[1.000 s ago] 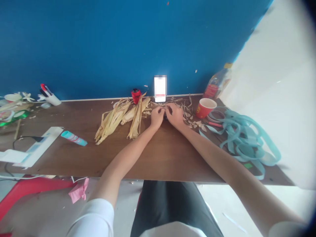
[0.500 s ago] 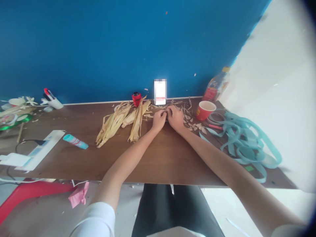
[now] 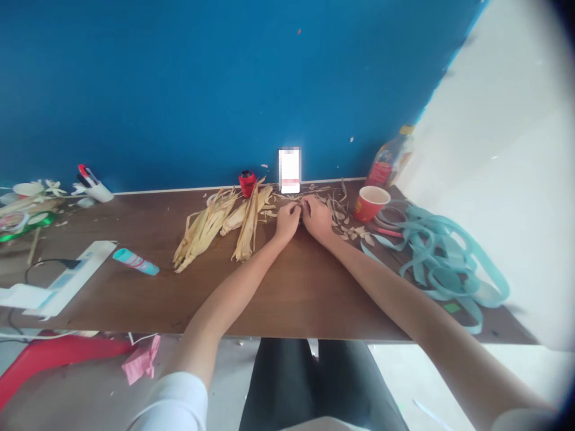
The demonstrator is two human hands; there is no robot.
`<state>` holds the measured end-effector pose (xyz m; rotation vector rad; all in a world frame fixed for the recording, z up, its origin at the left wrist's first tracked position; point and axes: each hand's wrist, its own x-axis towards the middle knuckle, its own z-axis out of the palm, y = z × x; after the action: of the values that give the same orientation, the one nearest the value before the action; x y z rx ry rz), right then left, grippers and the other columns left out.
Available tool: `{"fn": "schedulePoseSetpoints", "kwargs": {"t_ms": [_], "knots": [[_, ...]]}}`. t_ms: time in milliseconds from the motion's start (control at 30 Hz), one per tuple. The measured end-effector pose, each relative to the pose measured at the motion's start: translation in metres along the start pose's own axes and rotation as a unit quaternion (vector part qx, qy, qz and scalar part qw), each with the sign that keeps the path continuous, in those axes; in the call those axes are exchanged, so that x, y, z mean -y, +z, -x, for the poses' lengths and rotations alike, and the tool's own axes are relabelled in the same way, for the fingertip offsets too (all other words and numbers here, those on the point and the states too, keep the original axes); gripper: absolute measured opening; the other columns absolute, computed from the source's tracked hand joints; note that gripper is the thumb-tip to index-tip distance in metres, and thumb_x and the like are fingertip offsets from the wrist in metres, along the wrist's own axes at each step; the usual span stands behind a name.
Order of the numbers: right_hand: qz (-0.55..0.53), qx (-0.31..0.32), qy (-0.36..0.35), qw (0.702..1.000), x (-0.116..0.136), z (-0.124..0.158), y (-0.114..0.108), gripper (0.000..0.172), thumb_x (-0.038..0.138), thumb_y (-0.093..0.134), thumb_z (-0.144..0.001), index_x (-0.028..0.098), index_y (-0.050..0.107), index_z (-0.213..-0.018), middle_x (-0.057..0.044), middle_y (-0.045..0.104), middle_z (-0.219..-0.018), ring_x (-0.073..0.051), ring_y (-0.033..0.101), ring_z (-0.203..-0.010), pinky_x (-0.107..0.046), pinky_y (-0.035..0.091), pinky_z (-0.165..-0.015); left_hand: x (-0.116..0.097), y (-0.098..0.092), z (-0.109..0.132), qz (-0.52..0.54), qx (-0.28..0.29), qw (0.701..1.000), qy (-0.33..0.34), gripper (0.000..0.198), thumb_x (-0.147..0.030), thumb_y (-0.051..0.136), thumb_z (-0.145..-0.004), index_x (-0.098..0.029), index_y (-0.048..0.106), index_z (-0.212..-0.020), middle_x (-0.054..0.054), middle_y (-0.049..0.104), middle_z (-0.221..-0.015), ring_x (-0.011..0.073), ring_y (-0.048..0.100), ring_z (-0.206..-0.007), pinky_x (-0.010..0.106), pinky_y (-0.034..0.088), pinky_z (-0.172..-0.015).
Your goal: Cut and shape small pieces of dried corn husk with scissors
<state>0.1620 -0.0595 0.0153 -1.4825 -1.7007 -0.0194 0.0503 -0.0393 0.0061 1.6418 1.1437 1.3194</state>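
My left hand (image 3: 288,219) and my right hand (image 3: 316,214) meet above the brown table, thumbs and forefingers pinched together fingertip to fingertip. Whatever they pinch is too small and too hidden to make out. Just left of my left hand lie dried corn husks (image 3: 246,239), with a larger husk bundle (image 3: 202,230) beyond them. Small pale husk pieces (image 3: 357,232) are scattered to the right of my right hand. Behind my hands a bright phone (image 3: 290,170) leans against the blue wall.
A red paper cup (image 3: 369,206), a bottle (image 3: 389,158) and a tangle of teal ribbon (image 3: 435,257) stand or lie on the right. Toward the left are a glue stick (image 3: 136,261), a power strip (image 3: 69,281) and a pen cup (image 3: 101,191). A red object (image 3: 247,183) sits by the wall.
The view has shifted slightly. My hands stay pinched together in the same place over the table, with no clear change in what lies around them.
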Motion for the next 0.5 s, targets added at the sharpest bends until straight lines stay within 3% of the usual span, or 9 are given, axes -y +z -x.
{"fn": "schedulePoseSetpoints", "kwargs": {"t_ms": [167, 333, 433, 500], "knots": [[-0.008, 0.008, -0.012, 1.0, -0.003, -0.001, 0.003, 0.025, 0.022, 0.038, -0.089, 0.02, 0.06, -0.099, -0.007, 0.068, -0.091, -0.022, 0.059, -0.079, -0.029, 0.035, -0.066, 0.0, -0.004, 0.001, -0.034, -0.017, 0.999, 0.012, 0.021, -0.021, 0.045, -0.082, -0.016, 0.063, -0.074, 0.001, 0.058, -0.064, 0.0124, 0.052, -0.061, 0.023, 0.045, -0.059], [-0.006, 0.011, -0.007, 1.0, -0.004, -0.002, 0.003, 0.023, 0.024, 0.039, -0.089, 0.02, 0.061, -0.095, -0.006, 0.068, -0.086, -0.021, 0.059, -0.075, -0.029, 0.035, -0.065, -0.001, -0.003, 0.002, -0.023, -0.008, 1.0, 0.01, 0.02, -0.022, 0.045, -0.083, -0.016, 0.059, -0.071, -0.001, 0.054, -0.062, 0.0111, 0.048, -0.057, 0.022, 0.042, -0.055], [-0.006, 0.004, -0.003, 1.0, -0.003, -0.001, 0.002, 0.025, 0.025, 0.037, -0.09, 0.02, 0.061, -0.095, -0.007, 0.068, -0.087, -0.021, 0.059, -0.076, -0.029, 0.035, -0.064, -0.003, -0.003, 0.0, -0.014, -0.004, 1.0, 0.001, 0.019, -0.026, 0.046, -0.085, -0.017, 0.059, -0.075, 0.001, 0.057, -0.068, 0.012, 0.051, -0.061, 0.024, 0.044, -0.059], [-0.001, -0.004, 0.0, 1.0, -0.002, -0.001, 0.002, 0.025, 0.025, 0.037, -0.09, 0.019, 0.061, -0.096, -0.008, 0.068, -0.088, -0.021, 0.059, -0.076, -0.029, 0.034, -0.064, -0.01, -0.002, 0.002, -0.011, -0.031, 0.999, 0.008, 0.012, -0.026, 0.051, -0.084, -0.017, 0.058, -0.084, 0.003, 0.06, -0.076, 0.0136, 0.055, -0.069, 0.026, 0.047, -0.067]]}}
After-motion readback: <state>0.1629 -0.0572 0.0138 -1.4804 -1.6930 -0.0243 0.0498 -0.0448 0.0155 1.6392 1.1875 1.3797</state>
